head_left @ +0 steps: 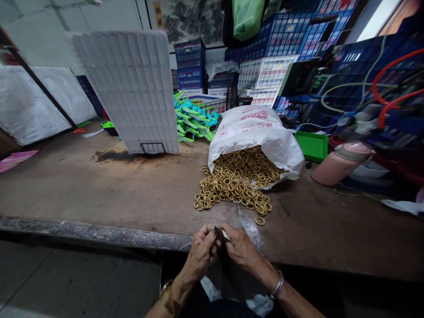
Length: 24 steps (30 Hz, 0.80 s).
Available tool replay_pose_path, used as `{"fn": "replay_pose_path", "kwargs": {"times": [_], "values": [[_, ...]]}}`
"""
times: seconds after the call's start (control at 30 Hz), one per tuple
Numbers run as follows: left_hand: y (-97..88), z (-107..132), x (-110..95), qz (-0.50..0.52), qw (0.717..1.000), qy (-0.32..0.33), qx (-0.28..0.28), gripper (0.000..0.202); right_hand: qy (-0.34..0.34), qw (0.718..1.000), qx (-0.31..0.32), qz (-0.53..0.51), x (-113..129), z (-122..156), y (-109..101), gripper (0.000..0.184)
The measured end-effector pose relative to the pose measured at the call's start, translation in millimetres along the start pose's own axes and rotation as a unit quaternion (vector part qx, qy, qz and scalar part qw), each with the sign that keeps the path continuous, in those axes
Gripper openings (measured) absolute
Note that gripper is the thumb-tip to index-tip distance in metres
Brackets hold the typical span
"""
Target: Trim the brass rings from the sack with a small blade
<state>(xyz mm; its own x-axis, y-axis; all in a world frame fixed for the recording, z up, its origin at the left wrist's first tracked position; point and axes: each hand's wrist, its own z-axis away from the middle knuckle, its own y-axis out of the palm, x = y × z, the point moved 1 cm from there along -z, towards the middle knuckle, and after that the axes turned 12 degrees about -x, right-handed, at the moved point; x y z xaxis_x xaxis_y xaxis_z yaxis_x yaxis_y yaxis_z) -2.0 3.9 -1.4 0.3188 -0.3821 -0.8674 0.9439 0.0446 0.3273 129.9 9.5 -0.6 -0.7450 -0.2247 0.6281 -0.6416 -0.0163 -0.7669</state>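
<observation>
At the table's front edge, my left hand (pixel 201 248) and my right hand (pixel 241 248) meet, fingertips almost touching. In my right hand is a small tool with a whitish handle (pixel 226 235); its exact kind does not show. A short dark tip points from it toward my left fingers. My left hand is closed in a pinch, and whatever is in it is hidden. Just beyond both hands lies a spread of brass-coloured rings (pixel 232 187), with a single ring (pixel 259 221) apart from them. They spill from the mouth of a white woven sack (pixel 255 126) lying on its side.
A tall white ribbed panel (pixel 129 88) stands on the brown table (pixel 82 190) at left. Behind the sack are green and turquoise plastic pieces (pixel 194 119). A green tray (pixel 312 145) and a pink bottle (pixel 341 164) stand at right. Blue crates (pixel 190 55) are stacked behind.
</observation>
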Motion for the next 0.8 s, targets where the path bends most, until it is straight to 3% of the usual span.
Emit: {"fn": "replay_pose_path", "kwargs": {"times": [0.3,0.43,0.63,0.8], "values": [[2.1,7,-2,-0.037,0.999,0.002,-0.003,0.036,-0.016,0.991,-0.007,0.134,-10,3,0,0.029],[4.4,13,-8,0.01,0.999,-0.03,0.026,0.032,0.039,0.978,-0.064,0.193,-22,3,-15,0.021],[4.7,10,-13,0.096,0.992,-0.07,0.05,0.028,0.146,0.938,-0.175,0.262,-57,13,-47,0.013],[3.2,7,-7,0.091,0.992,-0.065,0.055,0.023,0.187,0.921,-0.168,0.298,-72,16,-55,0.019]]}}
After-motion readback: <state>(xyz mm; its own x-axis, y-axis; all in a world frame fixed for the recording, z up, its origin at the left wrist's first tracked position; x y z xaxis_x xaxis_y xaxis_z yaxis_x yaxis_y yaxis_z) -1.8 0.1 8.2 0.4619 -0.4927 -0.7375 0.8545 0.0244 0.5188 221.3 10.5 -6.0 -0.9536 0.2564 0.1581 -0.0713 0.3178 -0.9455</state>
